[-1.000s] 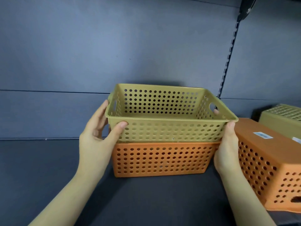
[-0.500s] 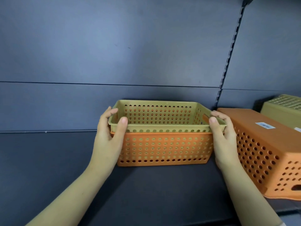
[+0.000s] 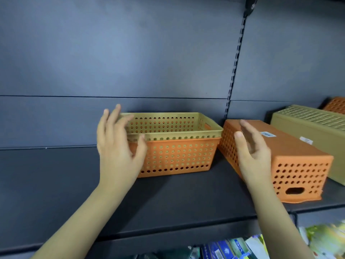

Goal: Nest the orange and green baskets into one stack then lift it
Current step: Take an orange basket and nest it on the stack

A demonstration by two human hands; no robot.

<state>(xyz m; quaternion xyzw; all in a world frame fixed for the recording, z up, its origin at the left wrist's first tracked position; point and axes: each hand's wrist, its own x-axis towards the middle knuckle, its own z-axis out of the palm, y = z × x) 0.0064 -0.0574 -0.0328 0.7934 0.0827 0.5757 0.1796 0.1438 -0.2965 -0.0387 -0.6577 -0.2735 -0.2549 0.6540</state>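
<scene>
Baskets sit nested on a dark shelf (image 3: pixel 56 184) in the single head-camera view, and we look down over two bare forearms reaching toward them. Our left hand (image 3: pixel 117 146) is spread, fingers apart and slightly blurred, in front of the left end of the stack; whether the thumb touches the rim we cannot tell, but nothing is gripped. Our right hand (image 3: pixel 252 152) is likewise spread and empty, fingers loosely curled, clear of the stack's right end.

Between the two hands stands the green basket (image 3: pixel 177 135), seated inside the orange basket (image 3: pixel 179 157), so that only the green rim and one row of its holes rise above the orange rim. The stack rests upright on the shelf, its long side facing us.

Behind our right hand, just beside the stack, lies an upturned orange basket (image 3: pixel 298 161), base upward, with a white label (image 3: pixel 268 134) on it and a handle slot facing us. Further right of that hand lies an upturned green basket (image 3: pixel 308 124), touching or nearly touching the orange one, and beyond it we see the corner of another orange basket (image 3: pixel 336 104).

Above the hands rises a grey back panel (image 3: pixel 130 53) with a slotted upright (image 3: pixel 235 68). Below our forearms, on a lower level, colourful packets (image 3: pixel 242 247) show, too blurred to read.
</scene>
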